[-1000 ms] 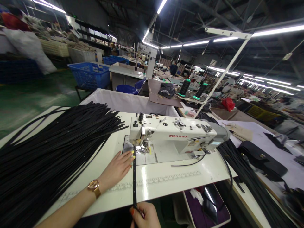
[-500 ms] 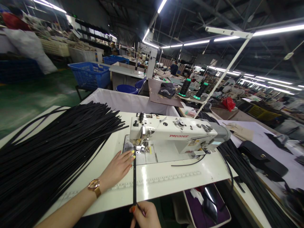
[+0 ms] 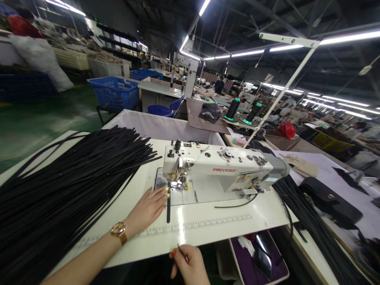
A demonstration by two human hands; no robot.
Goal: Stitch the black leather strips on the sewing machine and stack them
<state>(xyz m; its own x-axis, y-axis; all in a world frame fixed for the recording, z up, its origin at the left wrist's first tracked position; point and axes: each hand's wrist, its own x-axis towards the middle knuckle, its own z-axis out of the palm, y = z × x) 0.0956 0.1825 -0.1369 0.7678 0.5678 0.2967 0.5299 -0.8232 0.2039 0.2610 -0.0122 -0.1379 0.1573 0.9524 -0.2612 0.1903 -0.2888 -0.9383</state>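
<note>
Your left hand [image 3: 152,204], grip open, rests at the black strap [image 3: 168,213]; guide that straight into the sewing machine [image 3: 225,170]. Right hand [image 3: 190,264]: grip closed on a slim dark tool [image 3: 179,249].

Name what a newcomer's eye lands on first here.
The large heap of thin black strips, sprawled across the left of the cream tabletop. Then the white sewing machine with red PRECIOUS lettering, mid-picture. In front of its needle area, the left hand, with a gold wristwatch at its wrist, lies flat, fingertips at a single narrow black strip.
</note>
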